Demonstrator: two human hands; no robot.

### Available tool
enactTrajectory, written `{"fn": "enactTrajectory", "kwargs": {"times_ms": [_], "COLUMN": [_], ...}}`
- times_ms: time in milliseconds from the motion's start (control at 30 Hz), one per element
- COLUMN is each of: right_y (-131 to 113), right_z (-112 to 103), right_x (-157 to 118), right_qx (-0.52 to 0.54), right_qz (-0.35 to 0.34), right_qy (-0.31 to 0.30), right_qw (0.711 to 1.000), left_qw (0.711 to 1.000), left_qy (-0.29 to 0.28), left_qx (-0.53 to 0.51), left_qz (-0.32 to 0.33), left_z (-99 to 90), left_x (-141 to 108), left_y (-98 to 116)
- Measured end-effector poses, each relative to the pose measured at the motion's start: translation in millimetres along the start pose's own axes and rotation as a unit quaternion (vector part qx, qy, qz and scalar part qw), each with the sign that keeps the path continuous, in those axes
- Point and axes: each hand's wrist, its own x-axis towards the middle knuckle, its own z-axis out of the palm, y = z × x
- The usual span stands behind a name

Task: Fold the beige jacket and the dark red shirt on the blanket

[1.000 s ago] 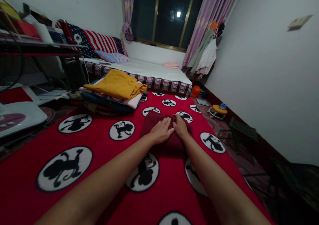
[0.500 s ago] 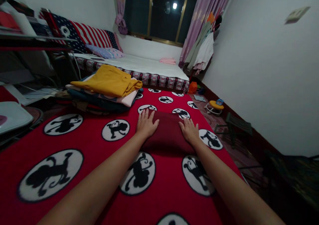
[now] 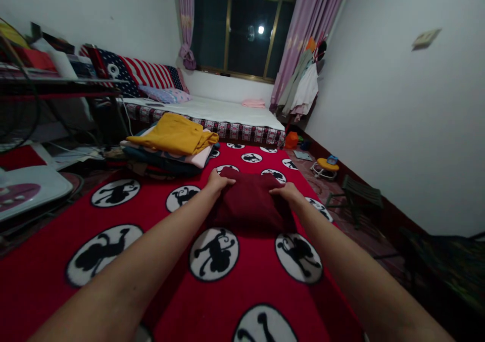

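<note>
Maroon cloth [image 3: 252,203], right of yellow garment [image 3: 176,134]: I judge soft, light, best edge-held; left hand [image 3: 221,182], right hand [image 3: 287,192] pinching opposite sides.

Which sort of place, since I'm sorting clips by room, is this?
Probably a home bedroom: a low, white-topped bed, long purple fabric curtains and a stack of folded mustard, pink and dark-blue clothes.

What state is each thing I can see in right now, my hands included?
Maroon cloth: folded into a rough block
Left hand: gripping the cloth's left side
Right hand: gripping its right side
Blanket: spread out
Clothes pile: stacked, yellow piece on top
Left curtain: tied back
Folding stool: unfolded, standing
Pink cloth: folded
</note>
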Motion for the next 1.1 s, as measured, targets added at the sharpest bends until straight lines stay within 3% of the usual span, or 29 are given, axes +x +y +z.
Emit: {"fn": "enactTrajectory", "kwargs": {"times_ms": [100, 200, 267, 367, 500, 567, 633, 767, 833, 933, 1000, 1100], "right_y": [-33, -57, -54, -16, 59, 79, 80, 52, 43, 43, 46, 43], "right_z": [-15, -32, -41, -47, -52, -54, -55, -42, -30, -13, -7, -7], "right_x": [-1, -8, -20, -50, -93, -108, -116, -120, -120, -118, -114, -110], "right_qx": [0.047, 0.09, 0.063, -0.036, -0.12, -0.116, -0.118, -0.157, -0.195, -0.261, -0.268, -0.203], "right_qz": [-0.062, -0.245, -0.327, -0.336, -0.271, -0.267, -0.291, -0.364, -0.378, -0.365, -0.351, -0.339], "right_qy": [0.018, 0.099, 0.132, 0.099, -0.024, -0.029, 0.001, 0.031, -0.001, -0.043, -0.046, -0.025], "right_qw": [0.997, 0.96, 0.934, 0.936, 0.955, 0.956, 0.949, 0.918, 0.905, 0.893, 0.896, 0.918], "left_qw": [0.995, 0.964, 0.939, 0.914, 0.863, 0.851, 0.861, 0.882, 0.872, 0.843, 0.839, 0.859], "left_qy": [-0.021, -0.021, -0.023, -0.07, -0.23, -0.249, -0.229, -0.181, -0.191, -0.211, -0.201, -0.197], "left_qx": [-0.062, -0.129, -0.12, -0.038, 0.107, 0.144, 0.146, 0.126, 0.159, 0.237, 0.255, 0.231], "left_qz": [0.074, 0.23, 0.321, 0.397, 0.436, 0.44, 0.43, 0.416, 0.421, 0.435, 0.436, 0.413], "left_z": [-20.1, -45.7, -61.5, -77.2, -86.9, -91.1, -94.2, -87.4, -76.4, -58.4, -52.2, -57.6], "left_x": [9, 6, -7, -40, -86, -99, -105, -110, -114, -120, -120, -112], "left_y": [31, 55, 53, 18, -53, -72, -72, -43, -35, -40, -46, -44]}}
